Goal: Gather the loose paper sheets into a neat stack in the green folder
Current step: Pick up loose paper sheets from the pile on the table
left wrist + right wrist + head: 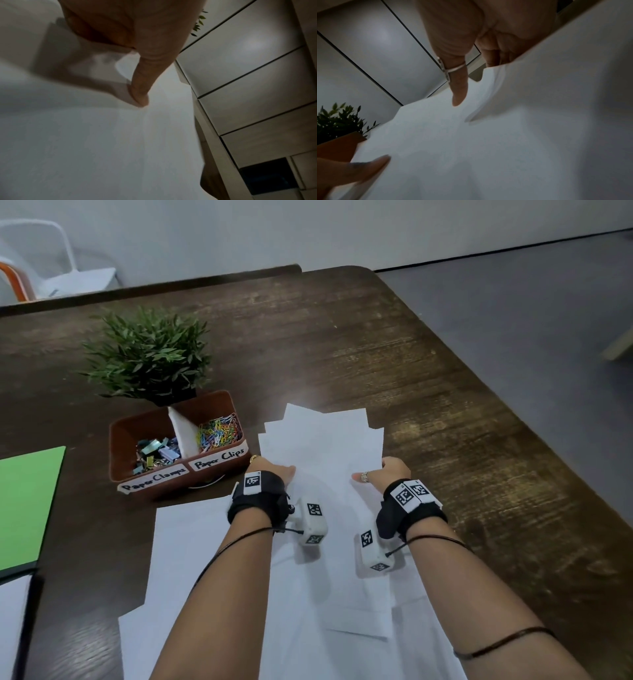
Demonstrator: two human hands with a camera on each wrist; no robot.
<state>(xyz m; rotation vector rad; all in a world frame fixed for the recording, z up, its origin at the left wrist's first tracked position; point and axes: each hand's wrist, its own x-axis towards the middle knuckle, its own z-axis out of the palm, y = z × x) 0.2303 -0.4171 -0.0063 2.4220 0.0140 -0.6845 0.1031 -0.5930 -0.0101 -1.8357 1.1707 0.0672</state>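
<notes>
White uneven sheaf of paper sheets (322, 440) at frame centre, pinched by left hand (274, 470) and right hand (387, 470), thumbs on top; green folder (27, 505) far left.

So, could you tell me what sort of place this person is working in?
Probably an office or workroom. A wooden table carries a tray labelled for paper clips and paper clamps, a green folder, a small potted plant and loose paper sheets.
</notes>
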